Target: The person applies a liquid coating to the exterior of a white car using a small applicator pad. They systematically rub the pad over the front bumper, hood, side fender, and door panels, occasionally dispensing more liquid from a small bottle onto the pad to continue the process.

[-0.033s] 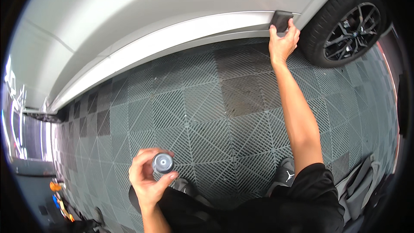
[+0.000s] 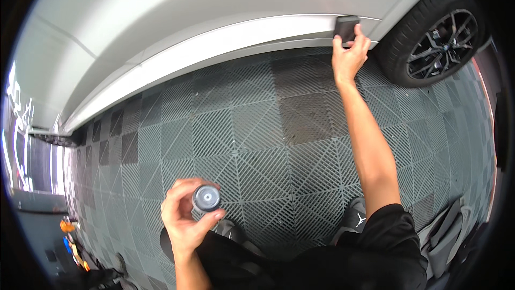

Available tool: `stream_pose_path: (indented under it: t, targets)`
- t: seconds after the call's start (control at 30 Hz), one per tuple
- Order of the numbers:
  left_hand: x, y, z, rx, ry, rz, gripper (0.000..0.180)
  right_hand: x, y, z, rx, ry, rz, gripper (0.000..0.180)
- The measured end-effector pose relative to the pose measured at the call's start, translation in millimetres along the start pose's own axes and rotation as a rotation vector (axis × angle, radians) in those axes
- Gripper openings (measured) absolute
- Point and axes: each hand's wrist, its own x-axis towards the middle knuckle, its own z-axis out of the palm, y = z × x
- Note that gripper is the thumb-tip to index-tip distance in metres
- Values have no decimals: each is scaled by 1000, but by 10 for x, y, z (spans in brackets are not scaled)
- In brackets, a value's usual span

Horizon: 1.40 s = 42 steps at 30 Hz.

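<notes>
My right hand [image 2: 351, 59] reaches out to the far right and grips a dark, block-shaped applicator pad [image 2: 346, 28] between thumb and fingers. The pad lies against the bright lower side panel of a light silver car [image 2: 241, 35], just left of the wheel. Near my body at the lower left, my left hand [image 2: 185, 212] is wrapped around a small bottle [image 2: 207, 197]. Its round dark end with a pale centre faces up toward me. The bottle's sides are mostly hidden by my fingers, and it is apart from the car.
A black tyre with a spoked wheel [image 2: 442, 43] stands beside my right hand. Grey grated floor tiles [image 2: 257, 129] run beneath the car. My shoes [image 2: 354, 217] are at the lower edge. Grey cloth [image 2: 442, 236] lies at lower right; orange and blue items [image 2: 70, 236] sit at lower left.
My right hand and the pad have shifted slightly left along the panel, away from the wheel. The left hand still holds the bottle, now slightly higher and further right in view.
</notes>
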Motion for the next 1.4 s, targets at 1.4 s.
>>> stream_pose_path:
  t: [1.4]
  targets:
    - [-193,-256,-1306,14,126,156,60,-2533,-3213,1516,-67,-344,-439,55]
